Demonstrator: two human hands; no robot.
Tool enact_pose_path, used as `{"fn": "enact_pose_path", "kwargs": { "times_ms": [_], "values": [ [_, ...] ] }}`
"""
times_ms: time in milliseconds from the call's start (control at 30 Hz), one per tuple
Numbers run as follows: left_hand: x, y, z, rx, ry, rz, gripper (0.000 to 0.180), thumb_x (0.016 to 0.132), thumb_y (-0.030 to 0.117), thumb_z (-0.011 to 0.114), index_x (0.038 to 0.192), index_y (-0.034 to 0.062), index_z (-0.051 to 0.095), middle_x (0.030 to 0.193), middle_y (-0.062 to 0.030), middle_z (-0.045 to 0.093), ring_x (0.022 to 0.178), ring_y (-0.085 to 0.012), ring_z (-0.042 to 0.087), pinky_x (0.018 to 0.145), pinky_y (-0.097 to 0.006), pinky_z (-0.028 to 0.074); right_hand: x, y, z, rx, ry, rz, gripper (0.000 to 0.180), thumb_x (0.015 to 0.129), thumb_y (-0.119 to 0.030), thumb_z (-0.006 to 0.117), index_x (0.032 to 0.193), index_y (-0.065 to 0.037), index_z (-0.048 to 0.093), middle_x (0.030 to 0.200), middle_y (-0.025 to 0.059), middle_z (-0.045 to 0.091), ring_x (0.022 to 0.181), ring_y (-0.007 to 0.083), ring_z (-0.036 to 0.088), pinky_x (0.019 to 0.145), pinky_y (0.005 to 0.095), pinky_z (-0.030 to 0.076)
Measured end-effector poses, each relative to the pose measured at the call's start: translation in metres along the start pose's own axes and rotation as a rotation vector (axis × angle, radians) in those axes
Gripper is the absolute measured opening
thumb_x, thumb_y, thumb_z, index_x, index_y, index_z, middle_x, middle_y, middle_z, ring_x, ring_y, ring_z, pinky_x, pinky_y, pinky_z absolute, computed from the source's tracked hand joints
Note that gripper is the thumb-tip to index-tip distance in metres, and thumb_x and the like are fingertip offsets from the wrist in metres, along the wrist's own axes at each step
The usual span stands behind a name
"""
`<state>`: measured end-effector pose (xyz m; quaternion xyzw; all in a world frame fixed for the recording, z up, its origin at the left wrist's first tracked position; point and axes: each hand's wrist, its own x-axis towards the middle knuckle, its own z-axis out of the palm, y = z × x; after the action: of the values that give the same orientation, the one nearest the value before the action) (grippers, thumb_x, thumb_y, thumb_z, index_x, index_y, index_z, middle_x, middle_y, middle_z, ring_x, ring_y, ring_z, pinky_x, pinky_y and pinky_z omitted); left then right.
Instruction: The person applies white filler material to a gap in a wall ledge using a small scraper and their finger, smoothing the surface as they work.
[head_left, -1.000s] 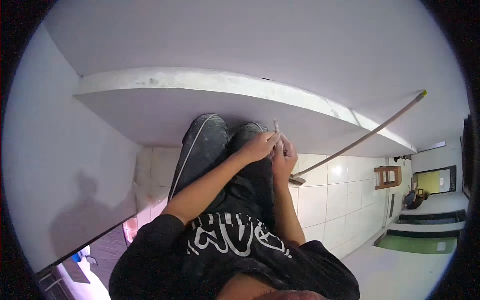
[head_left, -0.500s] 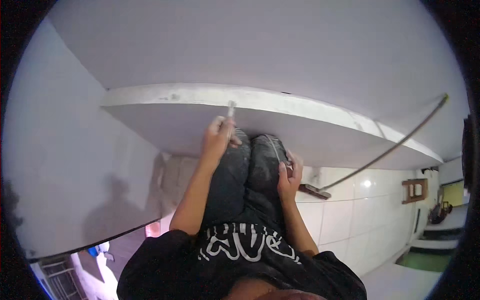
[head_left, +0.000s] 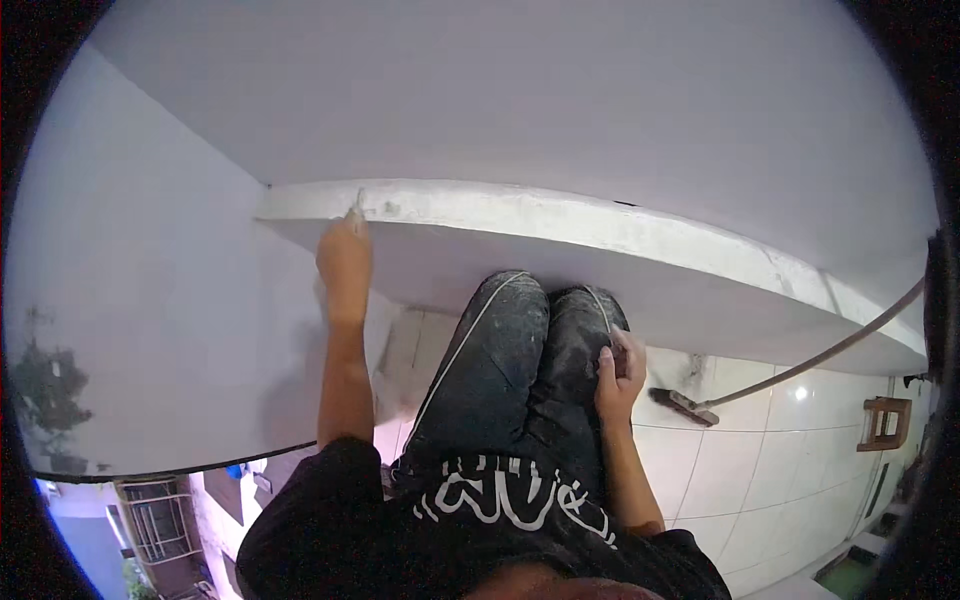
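Observation:
My left hand (head_left: 343, 262) is closed round a small, narrow, pale scraper-like tool (head_left: 361, 198). Its tip meets the white front edge of the ledge (head_left: 500, 205) near the corner on the left; its exact kind is too small to make out. My right hand (head_left: 622, 375) rests by my right knee, fingers loosely bent and thumb apart, with nothing visible in it. Both knees, in dusty dark trousers (head_left: 515, 330), face the ledge. Grey smudges mark its white edge close to the tool.
A broom (head_left: 685, 405) with a long handle leans against the ledge at the right, its head on white floor tiles (head_left: 740, 440). A smooth pale wall (head_left: 150, 250) rises at the left. A small brown wooden stool (head_left: 884, 424) stands far right.
My left hand has moved left along the ledge with the tool, towards the corner. My right hand stays by the knee. The view has shifted, so the surroundings sit further right.

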<state>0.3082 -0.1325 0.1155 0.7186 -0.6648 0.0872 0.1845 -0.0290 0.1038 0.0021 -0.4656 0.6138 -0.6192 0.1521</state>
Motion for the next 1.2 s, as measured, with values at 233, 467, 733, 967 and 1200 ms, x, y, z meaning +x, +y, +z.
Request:
{"fn": "enact_pose_path", "kwargs": {
  "times_ms": [233,467,733,967,1200],
  "values": [
    [-0.029,0.072,-0.015,-0.052,-0.289,0.22,0.035,0.101,0.017,0.044,0.127,0.0031,0.064,0.12,-0.0259,0.065,0.106,-0.0416,0.065,0.091,-0.05,0.052,0.006,-0.005,0.001,0.016,-0.084,0.046,0.023,0.093,-0.007,0.062,0.114,0.0,0.068,0.104,0.0132,0.066,0.094,0.0245,0.062,0.086,0.0342,0.049],
    [-0.008,-0.01,-0.004,-0.218,0.042,0.035,0.032,0.097,0.023,0.056,0.118,0.0024,0.069,0.109,-0.0224,0.069,0.1,-0.041,0.065,0.091,-0.051,0.049,-0.002,0.014,-0.004,0.035,-0.04,0.068,0.024,0.098,-0.006,0.058,0.12,0.001,0.064,0.11,0.0063,0.059,0.078,0.0085,0.053,0.068,0.0223,0.045],
    [-0.035,0.045,0.014,-0.202,-0.005,0.293,0.028,0.094,0.021,0.059,0.114,0.0056,0.07,0.098,-0.0188,0.068,0.091,-0.0383,0.065,0.082,-0.049,0.051,0.003,0.002,-0.001,0.109,0.003,0.152,0.019,0.094,-0.005,0.061,0.11,-0.001,0.069,0.107,0.0127,0.065,0.101,0.024,0.062,0.091,0.0331,0.048],
    [-0.04,0.112,-0.015,-0.281,-0.261,0.335,0.032,0.097,0.022,0.057,0.123,0.0082,0.069,0.109,-0.0205,0.069,0.102,-0.0384,0.065,0.091,-0.047,0.05,0.009,-0.002,-0.006,-0.39,-0.12,-0.133,0.032,0.092,-0.014,0.064,0.123,-0.007,0.066,0.126,0.0152,0.062,0.12,0.0326,0.056,0.107,0.045,0.038],
    [0.01,-0.047,-0.005,0.067,0.023,0.083,0.037,0.098,0.027,0.055,0.124,0.0048,0.068,0.116,-0.0198,0.07,0.106,-0.0385,0.066,0.094,-0.047,0.05,0.026,0.002,0.016,-0.752,-0.33,0.216,0.062,0.095,-0.04,0.059,0.151,-0.018,0.044,0.154,0.022,0.04,0.142,0.0398,0.037,0.115,0.0549,0.03]
  ]
}}
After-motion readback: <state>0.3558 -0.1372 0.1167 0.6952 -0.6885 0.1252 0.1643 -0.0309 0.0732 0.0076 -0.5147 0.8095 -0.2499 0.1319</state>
